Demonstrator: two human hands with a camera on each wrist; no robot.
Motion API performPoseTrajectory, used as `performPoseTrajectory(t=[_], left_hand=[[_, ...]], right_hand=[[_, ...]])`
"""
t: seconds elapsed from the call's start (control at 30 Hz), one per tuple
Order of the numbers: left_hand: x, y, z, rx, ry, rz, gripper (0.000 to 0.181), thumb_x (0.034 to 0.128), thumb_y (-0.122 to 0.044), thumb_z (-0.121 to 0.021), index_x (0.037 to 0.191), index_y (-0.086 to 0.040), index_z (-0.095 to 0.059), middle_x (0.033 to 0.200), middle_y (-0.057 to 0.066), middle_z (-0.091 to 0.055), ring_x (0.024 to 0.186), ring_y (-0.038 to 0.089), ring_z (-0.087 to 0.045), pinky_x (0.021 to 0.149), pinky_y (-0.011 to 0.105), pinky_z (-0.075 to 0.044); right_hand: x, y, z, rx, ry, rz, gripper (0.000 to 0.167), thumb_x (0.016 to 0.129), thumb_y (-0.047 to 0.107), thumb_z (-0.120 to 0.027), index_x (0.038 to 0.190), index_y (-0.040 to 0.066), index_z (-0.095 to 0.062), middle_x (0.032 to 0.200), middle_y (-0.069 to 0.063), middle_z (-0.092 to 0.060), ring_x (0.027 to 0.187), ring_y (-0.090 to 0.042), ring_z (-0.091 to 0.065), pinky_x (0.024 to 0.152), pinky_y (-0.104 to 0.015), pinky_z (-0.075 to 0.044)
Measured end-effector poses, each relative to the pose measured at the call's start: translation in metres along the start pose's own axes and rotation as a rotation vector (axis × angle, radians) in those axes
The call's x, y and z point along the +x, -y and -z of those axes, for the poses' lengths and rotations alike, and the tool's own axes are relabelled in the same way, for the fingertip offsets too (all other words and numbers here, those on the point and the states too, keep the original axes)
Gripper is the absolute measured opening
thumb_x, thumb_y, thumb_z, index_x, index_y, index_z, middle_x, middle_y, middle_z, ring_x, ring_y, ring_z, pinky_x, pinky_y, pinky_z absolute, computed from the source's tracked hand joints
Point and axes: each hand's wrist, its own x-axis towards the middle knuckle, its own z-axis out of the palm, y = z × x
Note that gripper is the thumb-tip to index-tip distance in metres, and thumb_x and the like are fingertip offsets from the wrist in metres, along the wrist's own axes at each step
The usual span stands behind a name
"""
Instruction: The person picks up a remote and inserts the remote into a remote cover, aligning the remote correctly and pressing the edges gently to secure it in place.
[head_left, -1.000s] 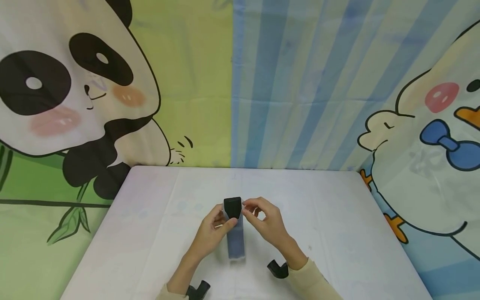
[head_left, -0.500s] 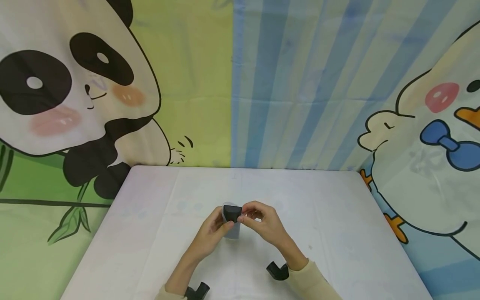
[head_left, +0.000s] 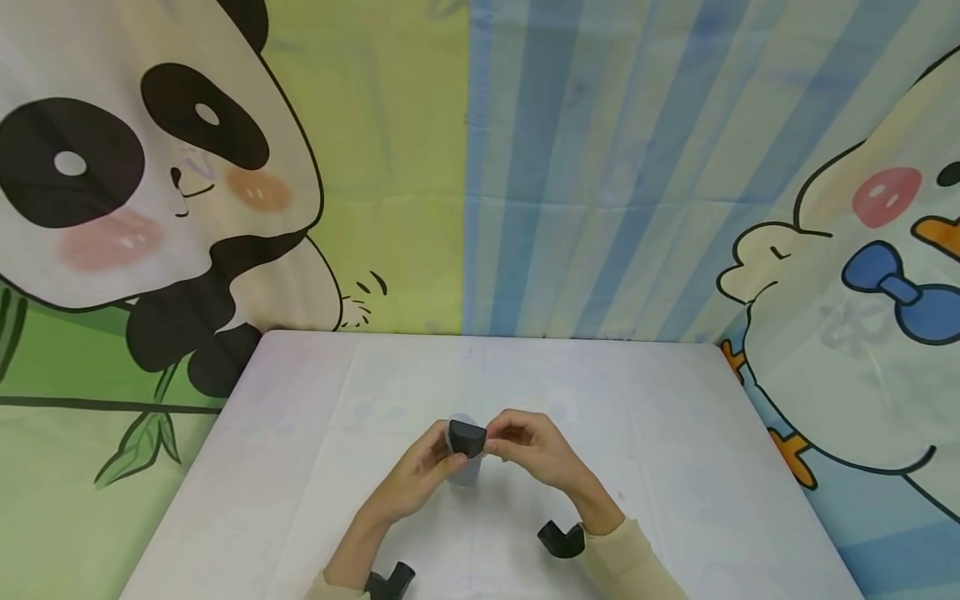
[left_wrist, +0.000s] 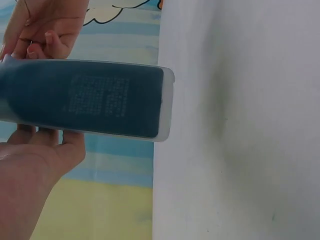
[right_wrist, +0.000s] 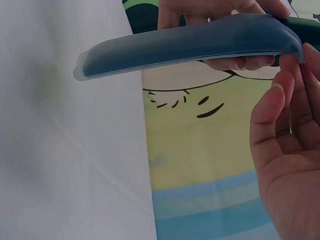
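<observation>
A blue-grey device with a black end (head_left: 468,438) is held above the table, a translucent sleeve round its body (left_wrist: 117,97). My left hand (head_left: 417,475) grips it from the left side, thumb near the black end. At the sleeve's edge by that end, my right hand (head_left: 537,448) pinches with thumb and forefinger. In the right wrist view, the sleeve (right_wrist: 185,47) bends down at the right fingertips, and the right hand's (right_wrist: 290,125) other fingers are curled. Small print shows through the sleeve in the left wrist view.
The table (head_left: 360,375) has a white cover. Black wrist-mounted pieces are at the left wrist (head_left: 391,582) and right wrist (head_left: 562,540). Behind the table hangs a cloth (head_left: 397,167) printed with a panda, stripes and a white bird.
The device has tipped, so its body looks much shorter beneath the black end. Both hands have moved slightly down, and the right fingers have closed in on the sleeve's edge.
</observation>
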Motion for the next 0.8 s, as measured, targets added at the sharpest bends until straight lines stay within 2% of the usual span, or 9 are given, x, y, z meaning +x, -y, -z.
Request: performPoseTrajectory(t=[0.17,0.33,0.43,0.53,0.67,0.8], left_hand=[[0.001,-0.002,0.001,0.025,0.015,-0.022,0.037,0.1032,-0.001,-0.053,0.139,-0.008,-0.047,0.132,0.014,-0.056,0.118,0.028,-0.057,0.099,0.034,-0.046],[0.002,-0.001,0.001,0.035,0.001,-0.011,0.039,0.1026,-0.002,-0.054,0.141,-0.008,-0.047,0.133,0.013,-0.056,0.118,0.028,-0.057,0.100,0.035,-0.046],[0.002,0.000,0.001,0.047,-0.025,0.008,0.040,0.1021,-0.003,-0.056,0.141,-0.010,-0.048,0.134,0.012,-0.057,0.117,0.027,-0.057,0.098,0.035,-0.047],[0.001,0.001,0.001,0.067,-0.038,0.020,0.040,0.1023,-0.005,-0.057,0.141,-0.011,-0.049,0.135,0.011,-0.057,0.117,0.027,-0.058,0.097,0.036,-0.048],[-0.001,0.001,0.005,0.082,-0.011,0.041,0.039,0.1037,-0.007,-0.055,0.142,-0.012,-0.049,0.133,0.010,-0.057,0.118,0.028,-0.057,0.098,0.036,-0.048],[-0.001,0.001,0.008,0.107,0.051,0.065,0.037,0.1041,-0.008,-0.054,0.140,-0.016,-0.052,0.130,0.007,-0.057,0.116,0.027,-0.055,0.098,0.035,-0.046]], right_hand=[[0.001,0.001,0.000,-0.008,-0.026,-0.018,0.013,0.097,-0.007,-0.060,0.104,0.001,-0.067,0.089,-0.021,-0.063,0.076,-0.016,-0.060,0.065,-0.032,-0.051],[0.002,0.002,-0.006,-0.052,-0.128,-0.031,0.009,0.099,-0.005,-0.057,0.102,0.000,-0.064,0.086,-0.019,-0.060,0.074,-0.018,-0.058,0.064,-0.033,-0.051],[0.003,0.002,-0.011,-0.120,-0.204,-0.039,0.006,0.100,-0.001,-0.059,0.101,0.002,-0.063,0.089,-0.013,-0.061,0.078,-0.019,-0.058,0.066,-0.031,-0.050],[0.004,0.001,-0.013,-0.254,-0.221,-0.036,0.006,0.100,0.003,-0.061,0.101,0.008,-0.063,0.093,-0.003,-0.063,0.082,-0.018,-0.057,0.069,-0.030,-0.049],[0.006,0.004,-0.010,-0.429,-0.125,-0.040,0.015,0.095,-0.001,-0.062,0.099,0.013,-0.062,0.090,0.006,-0.062,0.079,-0.013,-0.056,0.066,-0.032,-0.049],[0.006,0.012,-0.001,-0.482,0.048,-0.144,0.019,0.089,-0.002,-0.062,0.098,0.015,-0.062,0.083,0.010,-0.058,0.070,-0.009,-0.051,0.058,-0.026,-0.045]])
